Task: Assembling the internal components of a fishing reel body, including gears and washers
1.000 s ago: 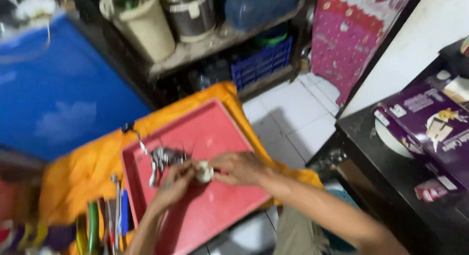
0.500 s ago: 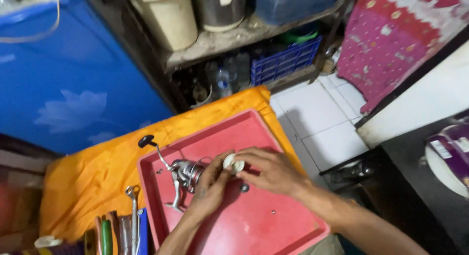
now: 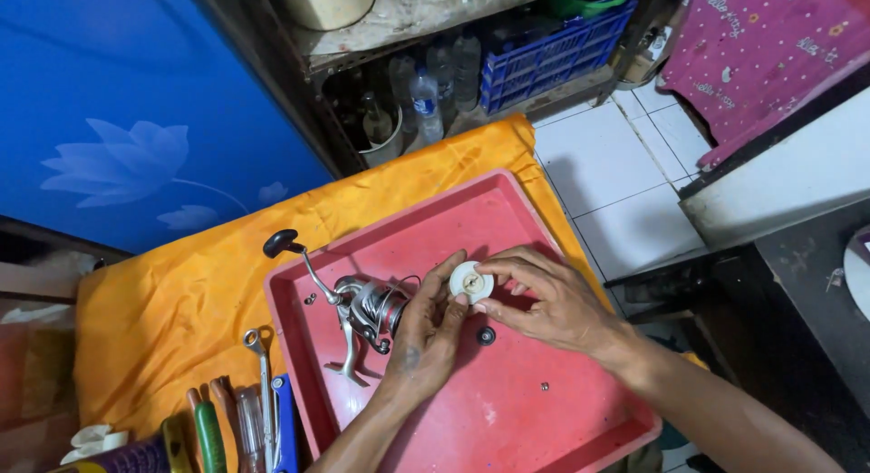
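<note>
Over the red tray [image 3: 562, 419], the left hand [image 3: 426, 333] grips the fishing reel [image 3: 367, 310], its axis pointing right toward the white cap [image 3: 471, 281] pinched by the right hand [image 3: 553, 301].

A single head-worn camera looked steeply down from close above a red tray [image 3: 562, 437] on an orange cloth [image 3: 181, 301], shelves at the top edge.

View swings down and steadies over the red tray [image 3: 507, 419], white round cap [image 3: 471, 281] now lifts clear of the reel [image 3: 367, 310] toward the tray's middle, right hand [image 3: 553, 301] pinching it, left hand [image 3: 426, 333] now gripping the reel body.
</note>
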